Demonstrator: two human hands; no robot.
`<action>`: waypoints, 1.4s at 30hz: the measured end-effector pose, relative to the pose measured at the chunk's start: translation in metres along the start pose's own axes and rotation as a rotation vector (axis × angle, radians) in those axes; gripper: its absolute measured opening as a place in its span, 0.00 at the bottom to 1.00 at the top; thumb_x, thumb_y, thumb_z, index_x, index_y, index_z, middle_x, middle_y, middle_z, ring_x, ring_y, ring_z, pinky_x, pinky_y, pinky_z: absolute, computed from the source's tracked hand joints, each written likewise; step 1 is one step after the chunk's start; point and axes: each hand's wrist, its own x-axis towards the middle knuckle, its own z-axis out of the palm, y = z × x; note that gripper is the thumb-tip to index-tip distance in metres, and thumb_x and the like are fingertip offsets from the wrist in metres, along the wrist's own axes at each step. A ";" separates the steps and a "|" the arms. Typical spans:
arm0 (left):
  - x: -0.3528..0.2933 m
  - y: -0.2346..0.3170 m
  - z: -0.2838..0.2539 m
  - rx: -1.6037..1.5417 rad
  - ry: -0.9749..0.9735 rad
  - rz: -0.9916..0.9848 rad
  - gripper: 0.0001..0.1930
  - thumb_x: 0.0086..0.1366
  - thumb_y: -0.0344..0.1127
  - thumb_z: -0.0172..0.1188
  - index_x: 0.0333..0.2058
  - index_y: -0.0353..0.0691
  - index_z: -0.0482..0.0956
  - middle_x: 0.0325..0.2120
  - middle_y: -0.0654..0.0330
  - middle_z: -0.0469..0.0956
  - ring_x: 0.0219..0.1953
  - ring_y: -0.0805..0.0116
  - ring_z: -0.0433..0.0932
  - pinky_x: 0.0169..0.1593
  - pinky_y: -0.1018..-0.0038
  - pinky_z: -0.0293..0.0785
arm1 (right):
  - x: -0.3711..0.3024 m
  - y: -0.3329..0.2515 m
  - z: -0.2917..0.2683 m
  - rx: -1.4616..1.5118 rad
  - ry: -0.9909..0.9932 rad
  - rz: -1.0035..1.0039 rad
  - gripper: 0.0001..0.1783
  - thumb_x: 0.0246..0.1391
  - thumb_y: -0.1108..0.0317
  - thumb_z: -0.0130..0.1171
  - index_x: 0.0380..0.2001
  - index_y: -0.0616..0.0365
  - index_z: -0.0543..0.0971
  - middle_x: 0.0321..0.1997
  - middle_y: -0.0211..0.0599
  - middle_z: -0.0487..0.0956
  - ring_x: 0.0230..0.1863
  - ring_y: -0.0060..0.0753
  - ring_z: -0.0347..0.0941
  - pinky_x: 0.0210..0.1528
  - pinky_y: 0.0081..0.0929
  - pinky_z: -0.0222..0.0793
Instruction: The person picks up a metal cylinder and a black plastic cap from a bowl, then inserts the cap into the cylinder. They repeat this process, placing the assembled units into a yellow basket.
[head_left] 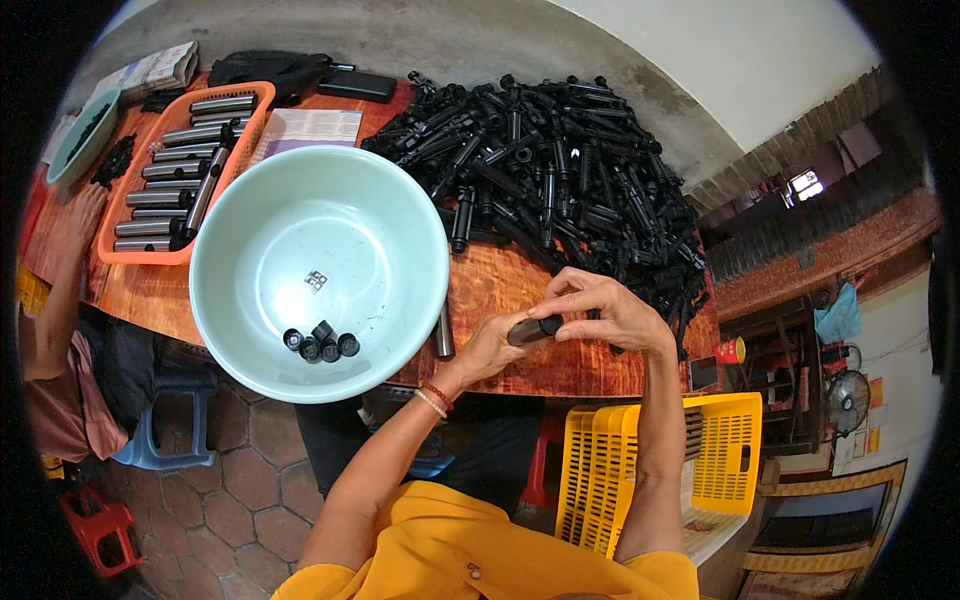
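Note:
My left hand (pixel 485 352) is closed around a short dark cylindrical tube (pixel 530 331) over the table's front edge. At the tube's other end, the fingers of my right hand (pixel 608 308) are bent and pinched together. Whether a small part sits between those fingertips is hidden. Left of my hands stands a large pale green basin (pixel 215 340) with several small black caps (pixel 320 345) on its bottom. Between the basin and my left hand lies a metal tube (pixel 444 335). A big heap of black tubular parts (pixel 560 170) rises just beyond my hands.
An orange basket (pixel 266 95) of metal tubes (pixel 180 168) sits on the wooden table (pixel 490 285), near a smaller green bowl (pixel 60 172). Another person's arm (pixel 62 280) reaches in at left. Yellow crates (pixel 600 470) stand by my right arm. Stools (pixel 175 420) are below left.

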 end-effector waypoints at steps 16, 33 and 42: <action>-0.004 -0.005 0.039 0.260 0.526 0.163 0.12 0.53 0.28 0.62 0.34 0.33 0.69 0.25 0.49 0.71 0.29 0.49 0.72 0.32 0.63 0.67 | -0.020 0.009 0.034 0.020 0.341 0.019 0.21 0.41 0.64 0.68 0.42 0.54 0.82 0.36 0.33 0.74 0.38 0.29 0.70 0.38 0.26 0.65; -0.023 0.012 0.003 0.208 0.093 0.106 0.20 0.58 0.26 0.56 0.50 0.33 0.67 0.37 0.49 0.74 0.40 0.56 0.76 0.42 0.67 0.70 | -0.028 0.018 0.037 0.106 0.371 0.032 0.21 0.41 0.67 0.68 0.43 0.56 0.81 0.37 0.33 0.75 0.38 0.28 0.70 0.38 0.25 0.65; -0.021 0.014 0.014 0.331 0.296 0.105 0.17 0.55 0.29 0.62 0.44 0.34 0.74 0.30 0.52 0.77 0.32 0.60 0.79 0.35 0.69 0.72 | -0.028 0.015 0.044 0.047 0.480 0.067 0.20 0.42 0.68 0.68 0.42 0.57 0.81 0.37 0.31 0.75 0.34 0.23 0.69 0.34 0.20 0.64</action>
